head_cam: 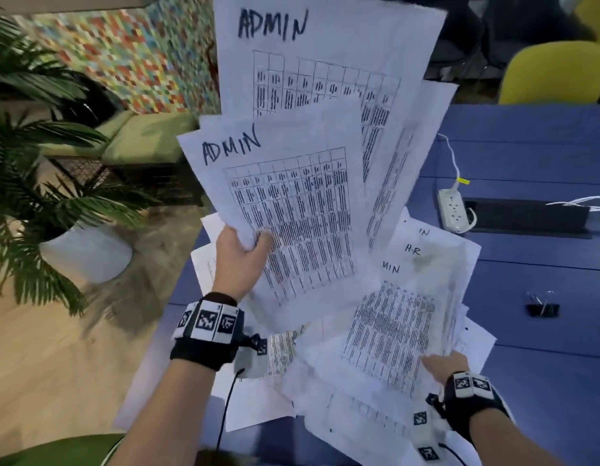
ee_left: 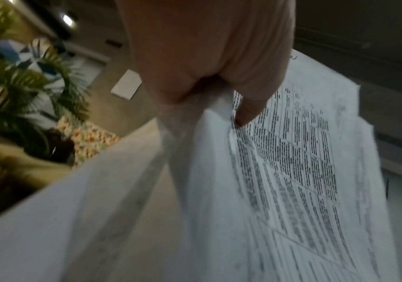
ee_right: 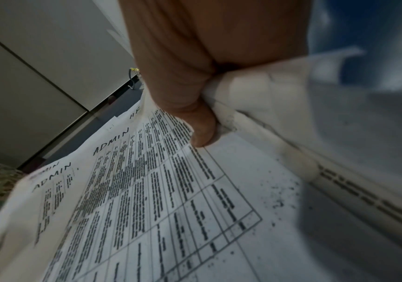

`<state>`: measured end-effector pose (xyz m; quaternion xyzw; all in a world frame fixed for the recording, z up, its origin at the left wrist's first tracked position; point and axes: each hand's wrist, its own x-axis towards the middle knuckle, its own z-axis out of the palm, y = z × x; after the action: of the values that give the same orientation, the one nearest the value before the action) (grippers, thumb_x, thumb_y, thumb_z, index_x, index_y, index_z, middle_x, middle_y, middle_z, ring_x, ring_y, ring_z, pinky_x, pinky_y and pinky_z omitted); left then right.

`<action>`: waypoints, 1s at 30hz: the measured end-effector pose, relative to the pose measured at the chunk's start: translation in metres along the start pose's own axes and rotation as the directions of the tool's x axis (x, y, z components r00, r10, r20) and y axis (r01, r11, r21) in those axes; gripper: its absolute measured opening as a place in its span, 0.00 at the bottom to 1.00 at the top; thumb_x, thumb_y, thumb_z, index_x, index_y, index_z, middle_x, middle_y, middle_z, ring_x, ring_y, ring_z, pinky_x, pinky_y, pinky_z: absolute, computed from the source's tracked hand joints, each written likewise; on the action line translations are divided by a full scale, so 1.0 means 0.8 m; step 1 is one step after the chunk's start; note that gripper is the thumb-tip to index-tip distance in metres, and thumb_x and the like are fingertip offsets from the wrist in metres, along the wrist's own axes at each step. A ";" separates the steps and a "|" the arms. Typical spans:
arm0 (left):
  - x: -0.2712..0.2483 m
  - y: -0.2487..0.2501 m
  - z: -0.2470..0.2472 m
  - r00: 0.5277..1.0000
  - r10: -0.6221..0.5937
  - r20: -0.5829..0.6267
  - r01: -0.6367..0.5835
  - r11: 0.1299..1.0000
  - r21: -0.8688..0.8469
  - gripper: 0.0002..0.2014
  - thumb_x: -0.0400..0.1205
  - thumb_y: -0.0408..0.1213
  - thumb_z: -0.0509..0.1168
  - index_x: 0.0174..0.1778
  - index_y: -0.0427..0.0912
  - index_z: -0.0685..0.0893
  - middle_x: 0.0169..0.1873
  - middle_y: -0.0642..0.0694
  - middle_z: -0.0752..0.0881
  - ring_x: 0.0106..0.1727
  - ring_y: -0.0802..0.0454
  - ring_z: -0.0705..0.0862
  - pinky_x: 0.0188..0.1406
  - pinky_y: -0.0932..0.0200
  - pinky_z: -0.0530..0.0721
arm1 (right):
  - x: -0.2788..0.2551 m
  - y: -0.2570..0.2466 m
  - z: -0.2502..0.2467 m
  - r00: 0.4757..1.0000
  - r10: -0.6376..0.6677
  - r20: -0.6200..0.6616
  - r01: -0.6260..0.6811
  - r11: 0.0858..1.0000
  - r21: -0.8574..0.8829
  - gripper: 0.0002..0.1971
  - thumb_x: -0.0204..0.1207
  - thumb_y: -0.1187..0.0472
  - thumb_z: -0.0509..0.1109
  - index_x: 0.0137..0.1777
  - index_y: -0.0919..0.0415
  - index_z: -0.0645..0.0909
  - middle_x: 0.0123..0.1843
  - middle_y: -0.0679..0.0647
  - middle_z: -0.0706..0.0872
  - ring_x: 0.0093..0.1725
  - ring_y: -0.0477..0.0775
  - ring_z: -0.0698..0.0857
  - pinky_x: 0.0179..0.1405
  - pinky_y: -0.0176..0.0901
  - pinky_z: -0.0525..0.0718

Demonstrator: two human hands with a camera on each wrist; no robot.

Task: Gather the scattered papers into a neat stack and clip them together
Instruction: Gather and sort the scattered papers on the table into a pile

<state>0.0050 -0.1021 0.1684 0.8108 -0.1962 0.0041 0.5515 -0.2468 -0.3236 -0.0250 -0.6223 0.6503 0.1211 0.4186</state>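
Note:
My left hand (head_cam: 246, 245) holds up a fanned bunch of printed sheets (head_cam: 302, 183) marked ADMIN, pinched at the lower left corner; the left wrist view shows the thumb (ee_left: 248, 106) pressed on the top sheet (ee_left: 291, 171). My right hand (head_cam: 443, 363) grips the lower right corner of another bundle of sheets (head_cam: 403, 327) that slopes up off the pile; its thumb (ee_right: 202, 129) lies on the printed table of the top page (ee_right: 146, 200). More loose papers (head_cam: 258, 398) lie scattered under both bundles on the blue table (head_cam: 534, 381). A black binder clip (head_cam: 542, 307) lies on the table to the right.
A white power strip (head_cam: 455, 210) with its cable sits at the back right, beside a black cable slot (head_cam: 527, 215). A potted palm (head_cam: 50, 183) stands on the floor left of the table. A yellow chair (head_cam: 557, 75) stands behind the table.

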 end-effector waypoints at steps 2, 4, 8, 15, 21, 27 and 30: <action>-0.007 -0.011 0.017 0.994 -0.061 0.095 0.060 0.998 0.015 0.09 0.79 0.35 0.69 0.33 0.44 0.78 0.32 0.46 0.82 0.33 0.64 0.81 0.40 0.67 0.80 | -0.004 -0.002 -0.003 0.999 0.027 0.039 -0.028 1.000 0.012 0.29 0.74 0.62 0.72 0.70 0.77 0.70 0.57 0.66 0.81 0.50 0.61 0.79 0.59 0.52 0.80; -0.019 -0.031 0.037 0.966 -0.183 0.182 0.181 0.983 0.030 0.07 0.78 0.39 0.71 0.44 0.39 0.84 0.41 0.41 0.87 0.43 0.51 0.85 0.49 0.55 0.84 | -0.011 -0.002 -0.009 0.997 0.035 0.068 -0.039 0.998 0.050 0.36 0.74 0.61 0.72 0.77 0.76 0.60 0.71 0.69 0.75 0.64 0.66 0.79 0.63 0.53 0.78; -0.057 -0.070 0.077 0.833 -0.421 0.359 0.371 0.907 0.201 0.09 0.77 0.41 0.71 0.43 0.39 0.81 0.35 0.49 0.80 0.31 0.59 0.76 0.46 0.53 0.85 | -0.023 0.001 -0.024 0.996 -0.010 0.091 -0.003 0.990 0.139 0.44 0.77 0.49 0.70 0.81 0.72 0.51 0.83 0.67 0.59 0.80 0.67 0.63 0.76 0.55 0.65; -0.105 -0.141 0.133 0.542 -0.716 0.441 0.414 0.684 0.601 0.48 0.77 0.45 0.71 0.82 0.33 0.46 0.82 0.38 0.57 0.82 0.41 0.61 0.78 0.50 0.63 | -0.048 0.005 -0.023 0.968 -0.097 0.230 0.010 0.935 0.355 0.67 0.55 0.24 0.70 0.82 0.69 0.47 0.83 0.63 0.57 0.81 0.63 0.60 0.77 0.58 0.62; -0.092 -0.157 0.146 0.638 -0.731 0.241 0.466 0.616 0.635 0.32 0.75 0.60 0.61 0.65 0.37 0.74 0.56 0.41 0.85 0.51 0.43 0.86 0.53 0.47 0.86 | -0.053 0.004 -0.006 0.967 -0.158 0.198 0.093 0.949 0.302 0.37 0.76 0.60 0.72 0.78 0.75 0.58 0.77 0.67 0.69 0.76 0.67 0.69 0.74 0.53 0.67; -0.038 -0.183 0.123 0.622 -0.774 0.121 0.579 0.558 0.595 0.33 0.74 0.53 0.68 0.69 0.36 0.70 0.69 0.35 0.69 0.64 0.35 0.79 0.61 0.43 0.82 | -0.055 -0.001 -0.035 0.974 -0.185 0.133 0.104 0.879 0.465 0.26 0.79 0.66 0.67 0.74 0.76 0.65 0.61 0.63 0.75 0.73 0.70 0.71 0.72 0.59 0.67; -0.028 -0.180 0.128 0.622 -0.770 0.140 0.548 0.557 0.624 0.30 0.74 0.51 0.69 0.67 0.38 0.71 0.68 0.36 0.69 0.62 0.37 0.79 0.59 0.45 0.82 | -0.038 0.008 -0.037 0.989 -0.145 0.012 0.125 0.893 0.433 0.24 0.80 0.64 0.66 0.73 0.74 0.67 0.65 0.65 0.77 0.72 0.70 0.72 0.72 0.61 0.68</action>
<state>0.0091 -0.1410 -0.0054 0.9225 0.0319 -0.3197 0.2142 -0.2677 -0.3208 0.0124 -0.5553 0.6070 -0.0413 0.5671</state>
